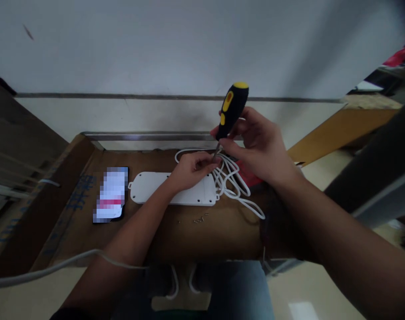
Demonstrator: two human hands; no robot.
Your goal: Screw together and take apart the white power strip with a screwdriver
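A black-and-yellow screwdriver (235, 104) leans with its handle up, and its shaft points down to the left. My right hand (260, 142) is closed, with fingers and thumb on the lower handle and collar. At the tip, the fingers of my left hand (196, 171) pinch the shaft's end; whether they also hold a screw is hidden. Beneath my left hand lies a white power strip (152, 186), face down, with dark screw holes along its edges. Its white cord (236, 191) is coiled at the right end. Several small screws (200, 219) lie in front of the strip.
A phone (111, 193) with a lit, blurred screen lies left of the strip on the brown cardboard surface (222, 231). Something red (249, 174) is partly under the cord and my right hand. A metal rail (149, 136) and pale wall stand behind. A white cable (56, 269) crosses the front left.
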